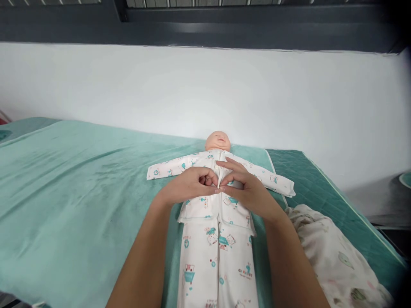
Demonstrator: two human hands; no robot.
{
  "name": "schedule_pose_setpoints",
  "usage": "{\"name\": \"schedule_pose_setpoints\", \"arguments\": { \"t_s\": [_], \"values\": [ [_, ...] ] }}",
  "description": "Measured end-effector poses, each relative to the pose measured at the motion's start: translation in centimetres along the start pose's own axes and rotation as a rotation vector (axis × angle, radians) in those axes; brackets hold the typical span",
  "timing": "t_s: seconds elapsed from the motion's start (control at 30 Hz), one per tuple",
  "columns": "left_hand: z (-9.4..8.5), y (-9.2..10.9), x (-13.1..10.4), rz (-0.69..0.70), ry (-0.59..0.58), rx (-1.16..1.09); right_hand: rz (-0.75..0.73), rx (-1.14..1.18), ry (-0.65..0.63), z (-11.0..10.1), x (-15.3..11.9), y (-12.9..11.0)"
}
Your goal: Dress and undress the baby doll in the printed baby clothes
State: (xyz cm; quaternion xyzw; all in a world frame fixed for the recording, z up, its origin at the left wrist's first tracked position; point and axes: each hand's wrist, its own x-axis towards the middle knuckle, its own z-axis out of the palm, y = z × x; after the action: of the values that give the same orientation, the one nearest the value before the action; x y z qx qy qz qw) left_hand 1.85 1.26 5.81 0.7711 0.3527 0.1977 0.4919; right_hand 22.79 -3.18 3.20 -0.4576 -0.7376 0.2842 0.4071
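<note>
A baby doll [218, 140] lies face up on the bed, dressed in a white printed pajama top [202, 209] and matching pants [201, 261]. The top's sleeves stretch out to both sides. My left hand [194, 184] pinches the top's front edge at mid-chest, thumb and fingers together. Opposite it, my right hand [245, 186] pinches the same spot with thumb and index finger, its other fingers spread over the fabric. Between the fingertips the front opening is drawn together; a fastener there is too small to make out.
A light green sheet [80, 192] covers the bed, with a darker green quilted mat [289, 167] at the right. A crumpled white patterned cloth [337, 256] lies beside my right forearm. Behind are a white wall [160, 90] and a dark metal bed frame [224, 28] overhead.
</note>
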Motion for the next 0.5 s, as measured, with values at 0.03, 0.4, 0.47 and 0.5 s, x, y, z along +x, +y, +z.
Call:
{"name": "schedule_pose_setpoints", "arguments": {
  "t_s": [0.03,0.4,0.47,0.5],
  "values": [
    [0.01,0.02,-0.01,0.001,0.002,0.002,-0.002,0.008,0.009,0.02,0.0,0.01],
    [-0.03,-0.19,0.12,0.003,-0.001,0.029,0.014,0.016,0.0,0.08,0.02,-0.05],
    [0.01,-0.24,0.17,0.003,0.005,0.028,0.015,0.012,-0.007,0.1,0.02,-0.07],
    [0.04,-0.26,0.2,0.003,0.009,0.026,0.016,0.011,-0.011,0.1,0.02,-0.09]
  ]
}}
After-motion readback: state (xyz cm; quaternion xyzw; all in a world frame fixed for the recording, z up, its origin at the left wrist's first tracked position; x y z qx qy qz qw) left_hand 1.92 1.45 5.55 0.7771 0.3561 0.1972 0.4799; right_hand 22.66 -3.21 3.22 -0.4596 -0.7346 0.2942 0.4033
